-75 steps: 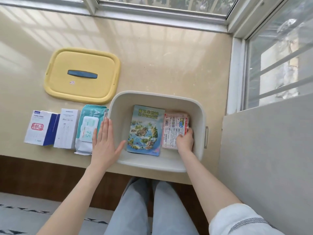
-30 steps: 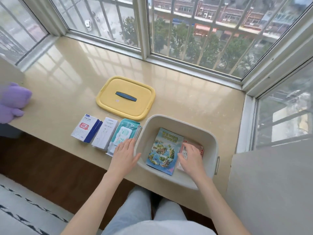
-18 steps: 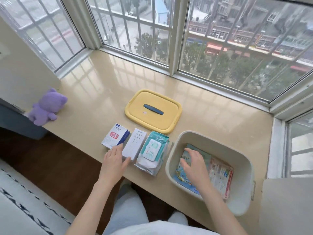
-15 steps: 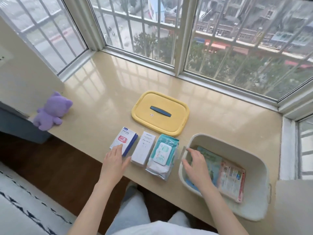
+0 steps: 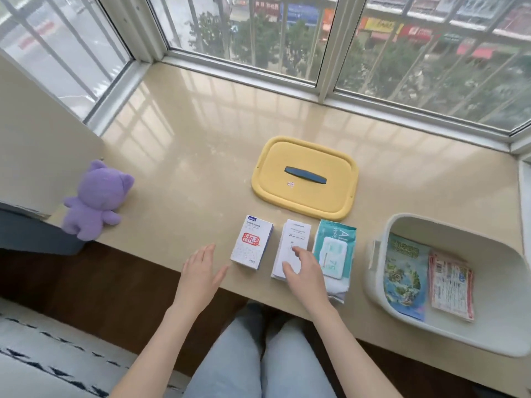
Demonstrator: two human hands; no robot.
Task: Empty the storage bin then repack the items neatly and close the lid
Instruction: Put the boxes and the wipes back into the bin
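The white storage bin stands at the right on the beige sill, holding a map booklet and a red-edged packet flat on its floor. Its yellow lid lies further back. Near the sill's front edge lie, left to right, a white-and-blue box with a red stamp, a plain white box and a teal wipes pack. My right hand rests over the near end of the plain white box, fingers loosely curved. My left hand hovers open just left of the stamped box.
A purple plush toy sits at the sill's left end. Barred windows run along the back and left. The sill's front edge drops to a dark wood panel, my knees and a patterned rug below.
My right hand has left the bin and moved left onto the plain white box. My left hand has shifted left past the stamped box. The view has swung left.
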